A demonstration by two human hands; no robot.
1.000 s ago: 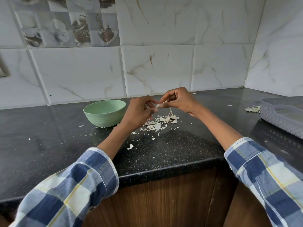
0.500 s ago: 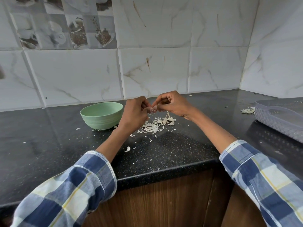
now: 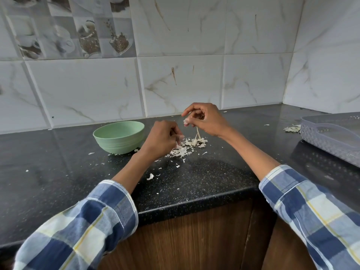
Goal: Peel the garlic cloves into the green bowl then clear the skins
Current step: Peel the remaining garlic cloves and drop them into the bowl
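We find the hands have parted since a moment ago: the right hand (image 3: 206, 119) pinches the pale garlic clove (image 3: 186, 121), the left hand (image 3: 165, 138) curls over the papery skin pile (image 3: 187, 147) beside the green plastic bowl (image 3: 119, 136), so peeling continues.

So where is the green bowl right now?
In the head view, the round pale green bowl sits on the black speckled countertop, left of centre, just left of the left hand and the pile of white garlic skins.
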